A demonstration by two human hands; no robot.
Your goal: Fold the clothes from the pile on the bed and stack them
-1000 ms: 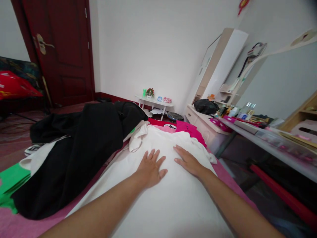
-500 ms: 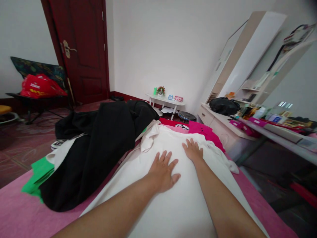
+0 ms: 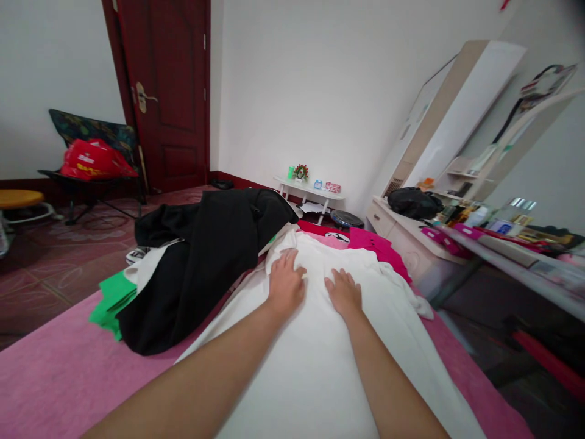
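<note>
A white shirt (image 3: 315, 366) lies spread out on the pink bed cover (image 3: 55, 378), its neck end away from me. My left hand (image 3: 287, 283) rests on the shirt near its left shoulder, beside the bunched left sleeve. The fingers there are extended with the thumb apart. Lower and to the right, my right hand (image 3: 346, 294) lies palm down on the upper part of the shirt, fingers spread. Neither hand grips the cloth visibly. The right sleeve (image 3: 418, 305) falls toward the bed's right edge.
Left of the shirt is a heap of black clothing (image 3: 205, 262) over green cloth (image 3: 114, 299). Bright pink clothing (image 3: 379, 247) lies beyond the collar. A dressing table (image 3: 406, 231) crowded with bottles borders the right side. A folding chair holds a red bag (image 3: 95, 160).
My left hand has moved forward and slightly left, toward the shirt's left shoulder. My right hand has drawn a little back and left. The camera view has shifted slightly.
</note>
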